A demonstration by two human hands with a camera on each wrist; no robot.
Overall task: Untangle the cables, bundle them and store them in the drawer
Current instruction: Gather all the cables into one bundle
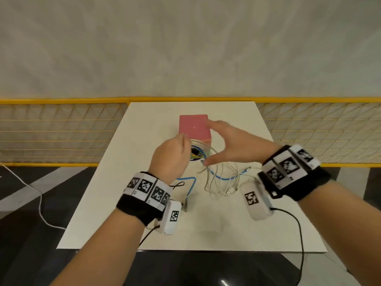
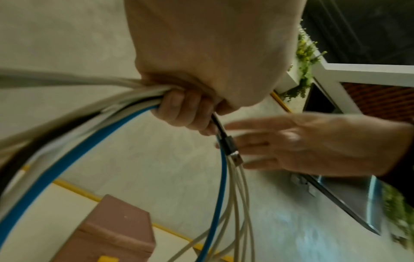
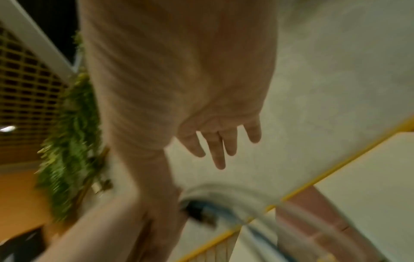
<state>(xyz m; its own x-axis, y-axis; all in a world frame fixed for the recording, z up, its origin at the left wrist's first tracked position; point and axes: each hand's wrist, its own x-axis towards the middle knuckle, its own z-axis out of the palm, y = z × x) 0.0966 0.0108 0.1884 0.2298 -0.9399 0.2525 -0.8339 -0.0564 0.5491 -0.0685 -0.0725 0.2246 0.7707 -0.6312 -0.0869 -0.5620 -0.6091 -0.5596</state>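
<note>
Nearest the person, loose tails of the cables point(image 1: 214, 182) trail over the table point(image 1: 115, 203), well short of the pink drawer box point(image 1: 194, 126): white runs, a blue one point(image 1: 185, 179) and a thin black one. Closer to the box, the left hand point(image 1: 171, 157) is clenched around the gathered coil; in the left wrist view its fingers point(image 2: 179, 109) wrap the white, black and blue strands together, with a black plug point(image 2: 230, 145) hanging just below the fist.

The right hand point(image 1: 228, 143) hovers between the coil and the box with fingers spread and released, holding nothing.

To coil well, I would judge it best to keep the left grip firm, feed each tail round in even loops, and free the tails before lifting them, or they will snag.

Farthest off, the box stands closed as far as I can tell.
</note>
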